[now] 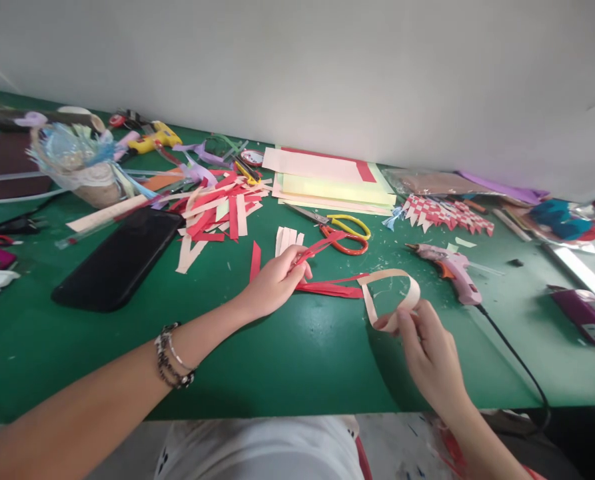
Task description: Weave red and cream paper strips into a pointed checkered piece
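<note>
My left hand (275, 283) pinches a red paper strip (327, 288) that lies across the green table (287, 360) and loops up through the fingers. My right hand (427, 350) holds a beige paper strip (392, 297) bent into a loop, its far end meeting the red strip. A few cut beige strips (287, 237) lie just beyond my left hand. Scissors with one red and one yellow handle (340, 233) rest behind the strips. A pink glue gun (452, 268) lies to the right of the loop, its black cord running off the table's front edge.
A heap of red and beige paper strips (217, 210) lies left of centre, beside a black phone (120, 260). Stacked paper sheets (327, 181) and a red-white woven piece (447, 213) sit near the wall. A yellow glue gun (154, 139) and a basket (84, 167) stand at the back left.
</note>
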